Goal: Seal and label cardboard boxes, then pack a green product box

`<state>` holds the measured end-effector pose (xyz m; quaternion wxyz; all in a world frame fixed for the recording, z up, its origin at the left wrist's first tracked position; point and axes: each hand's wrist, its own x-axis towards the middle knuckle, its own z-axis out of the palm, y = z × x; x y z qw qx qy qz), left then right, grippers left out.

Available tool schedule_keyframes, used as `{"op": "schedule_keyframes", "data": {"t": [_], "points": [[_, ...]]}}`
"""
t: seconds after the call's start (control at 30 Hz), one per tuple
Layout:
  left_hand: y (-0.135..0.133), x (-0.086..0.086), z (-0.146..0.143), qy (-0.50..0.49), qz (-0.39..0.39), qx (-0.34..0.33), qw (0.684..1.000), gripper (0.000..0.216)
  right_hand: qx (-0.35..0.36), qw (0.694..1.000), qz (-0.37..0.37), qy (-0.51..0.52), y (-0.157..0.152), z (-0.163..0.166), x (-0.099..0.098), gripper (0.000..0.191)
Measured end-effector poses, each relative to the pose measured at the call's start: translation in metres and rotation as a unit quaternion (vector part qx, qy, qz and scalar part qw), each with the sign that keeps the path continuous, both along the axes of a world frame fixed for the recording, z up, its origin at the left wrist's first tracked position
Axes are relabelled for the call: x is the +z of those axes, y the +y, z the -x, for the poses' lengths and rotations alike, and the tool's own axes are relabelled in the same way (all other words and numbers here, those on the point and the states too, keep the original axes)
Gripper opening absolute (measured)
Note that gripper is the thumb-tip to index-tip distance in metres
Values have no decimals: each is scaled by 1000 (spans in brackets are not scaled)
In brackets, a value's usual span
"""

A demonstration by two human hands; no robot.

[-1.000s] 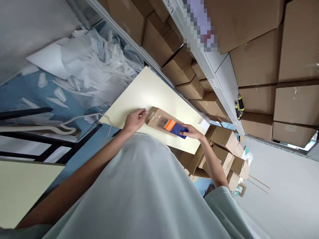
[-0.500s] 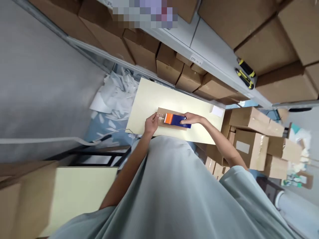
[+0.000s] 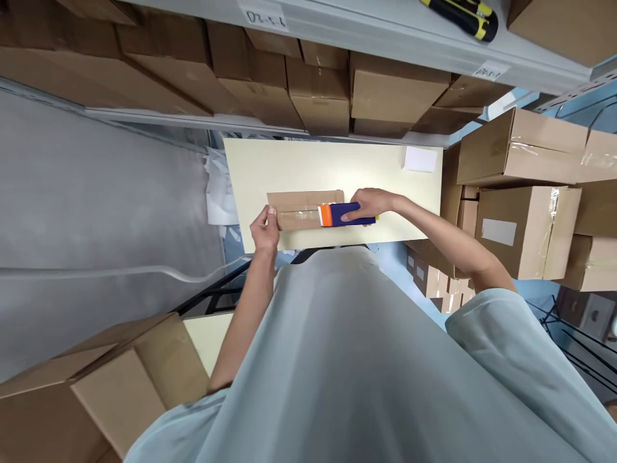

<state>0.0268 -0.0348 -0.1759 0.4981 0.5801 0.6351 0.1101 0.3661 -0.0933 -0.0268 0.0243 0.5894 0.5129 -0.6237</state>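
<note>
A flat, long cardboard box (image 3: 294,222) lies on the cream-coloured tabletop (image 3: 308,161). My left hand (image 3: 265,230) grips its left end, thumb on top. My right hand (image 3: 370,204) is wrapped around a dark blue and orange tape dispenser (image 3: 344,215), which rests over the right part of the box. A strip of clear tape (image 3: 304,215) runs along the box's middle, between the dispenser and my left hand. The dispenser and my hand hide the box's right end.
A small white box (image 3: 419,159) lies at the tabletop's back right. Above the table, a metal shelf (image 3: 366,32) holds a black and yellow utility knife (image 3: 465,18). Cardboard cartons (image 3: 525,225) are stacked at the right, and an open carton (image 3: 120,386) stands at lower left.
The tape dispenser has moved right along the box, leaving a longer stretch of clear tape behind it. My left hand has kept to the left end. The camera view has turned.
</note>
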Motion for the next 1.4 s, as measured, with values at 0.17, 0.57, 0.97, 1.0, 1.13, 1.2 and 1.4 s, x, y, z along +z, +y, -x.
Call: {"op": "schedule_keyframes", "data": {"t": [0.17, 0.57, 0.97, 1.0, 1.13, 1.2, 1.4], "points": [[-7, 2, -10, -6, -22, 102, 995, 66, -81, 995, 38, 49, -40, -57, 3, 57], [-9, 16, -22, -10, 8, 107, 994, 50, -105, 993, 62, -4, -61, -100, -6, 57], [-2, 25, -31, 7, 8, 93, 996, 51, -22, 945, -33, -326, -39, 22, -34, 29], [1, 26, -30, 8, 11, 105, 994, 50, -20, 937, -34, -347, -39, 34, -33, 24], [9, 38, -29, 36, -74, 126, 989, 54, -24, 911, -7, -411, -43, 55, -21, 24], [7, 50, -38, 21, -156, 102, 982, 50, -41, 903, -8, -428, -46, 53, -7, 32], [-6, 114, -119, -260, -123, -92, 953, 50, -136, 872, -118, -456, -33, 33, 49, 51]]}}
